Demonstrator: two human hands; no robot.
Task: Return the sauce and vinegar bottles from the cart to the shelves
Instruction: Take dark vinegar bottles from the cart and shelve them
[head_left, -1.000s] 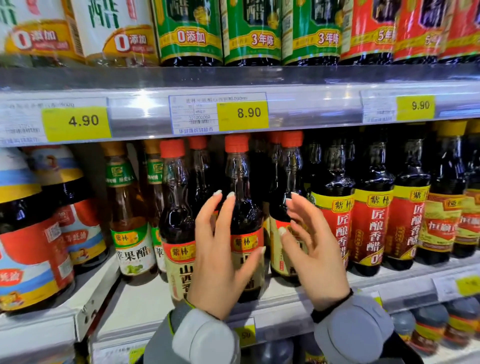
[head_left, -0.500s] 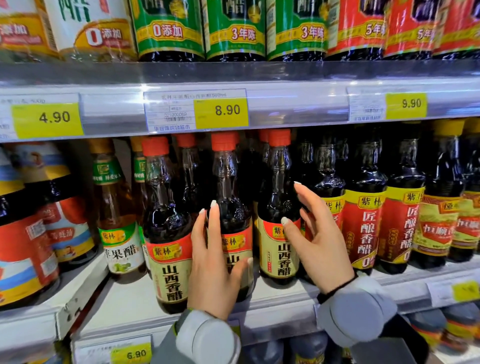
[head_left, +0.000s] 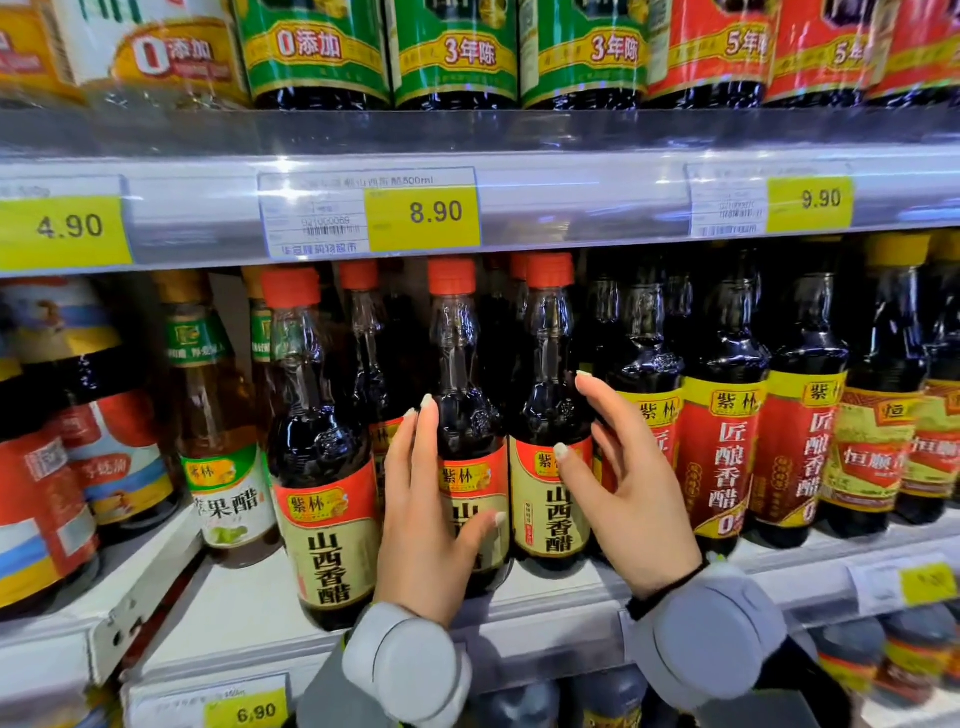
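**Head view.** Landmark: 8.90 price tag (head_left: 421, 213), on the front rail of the upper shelf (head_left: 571, 130).

**Item 1, middle vinegar bottle** (head_left: 460, 364): red cap, dark liquid. It stands upright on the lower shelf (head_left: 234, 597), straight below the tag. The left hand (head_left: 431, 530), also below the tag, lies against it. The fingers (head_left: 423, 447) run straight up its left flank and the thumb crosses the front of the label. The hand is spread, not clenched.

**Item 2, right vinegar bottle** (head_left: 550, 519): same make, upright, below the tag and slightly right, just beside Item 1. The right hand (head_left: 634, 493), below and right of the tag, is spread wide. Its thumb tip lies over the top of the label and its fingers fan past the bottle's right shoulder. Whether they touch the glass cannot be told.

**Item 3, left vinegar bottle** (head_left: 322, 467): same make, below and left of the tag, nearest the shelf lip, just beside the back of the left hand.

**Other stock:**
- Apple vinegar bottle (head_left: 223, 441), farther below-left of the tag.
- Black-capped bottles (head_left: 727, 457) with red labels, below-right of the tag.
- Green-labelled bottles (head_left: 457, 52), directly above the tag.
- Red-labelled bottles (head_left: 717, 52), above-right of the tag.
- Grey sleeves (head_left: 405, 670), far below the tag at the frame's bottom edge.
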